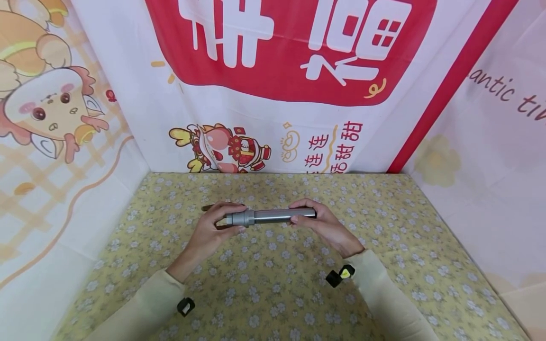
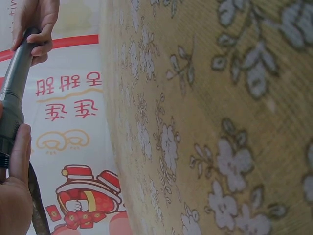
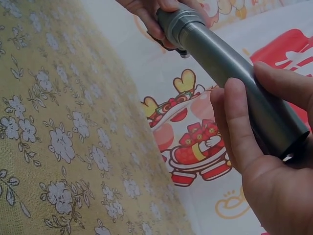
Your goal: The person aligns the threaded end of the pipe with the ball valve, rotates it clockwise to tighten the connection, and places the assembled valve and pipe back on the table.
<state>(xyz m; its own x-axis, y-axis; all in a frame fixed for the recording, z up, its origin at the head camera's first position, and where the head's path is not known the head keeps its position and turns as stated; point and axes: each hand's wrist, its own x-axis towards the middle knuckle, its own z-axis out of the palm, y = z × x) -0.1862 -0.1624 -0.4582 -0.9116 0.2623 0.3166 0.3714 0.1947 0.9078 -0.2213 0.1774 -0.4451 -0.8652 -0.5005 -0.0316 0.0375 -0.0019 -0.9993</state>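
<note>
A grey pipe (image 1: 275,216) with a wider ribbed fitting (image 1: 244,218) on its left end is held level between both hands, over the patterned cloth. My left hand (image 1: 209,233) grips the fitting between thumb and fingers. At the pipe's other end, my right hand (image 1: 323,228) has thumb and fingers around the tube; the right wrist view shows the dark end rim (image 3: 297,145) close to the palm. A thin dark strip-like piece (image 2: 37,198) shows beside the left hand, its kind unclear and partly hidden by that hand.
A yellow floral cloth (image 1: 273,284) covers the table. Behind it hangs a white and red printed sheet (image 1: 273,104), with printed sheets also along the left (image 1: 51,189) and right (image 1: 482,189) sides. Dark wrist devices (image 1: 186,307) sit on both sleeves.
</note>
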